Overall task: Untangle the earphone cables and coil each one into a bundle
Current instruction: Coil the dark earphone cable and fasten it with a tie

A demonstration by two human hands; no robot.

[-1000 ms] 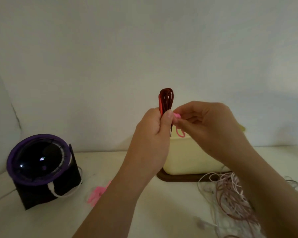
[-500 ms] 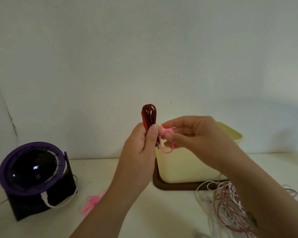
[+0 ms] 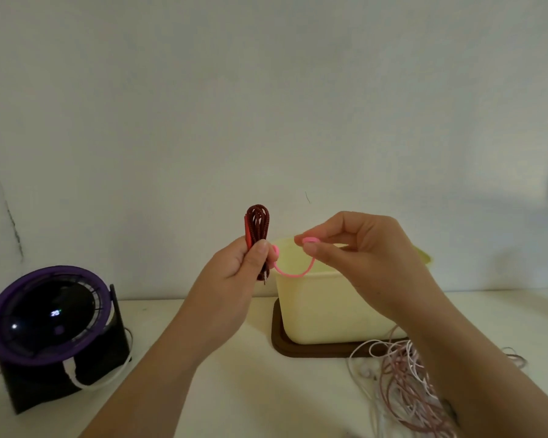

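Both hands are lifted above the white table [image 3: 228,390]. The left hand [image 3: 231,273] has its fingers and thumb curled firmly around the dark red braided earphone cable [image 3: 257,222], which is folded into a narrow bundle. The right hand [image 3: 364,254] pinches the round end of a thin pink silicone tie strap [image 3: 293,274] between thumb and index finger, and its other fingers are loosely curled. The strap hangs in a shallow curve between the two hands. Its other end is at the left thumb, against the bundle.

The bundle stands upright, so its long axis is vertical. The closed loops point up above the fist, and the small metal plug [image 3: 265,279] points down below it. It is held in the air, in front of the cream plastic box [image 3: 329,308] that sits on a brown tray [image 3: 298,350].

I judge the bundle to be light and soft but springy. The loops would probably open if the grip loosens, so the middle, where the tie should go, is the best place to hold. The strap looks elastic and a little slippery, so its thick end is the good place to take it. On the table at the right lies the tangle of white and pink cables [image 3: 402,377], not yet sorted.
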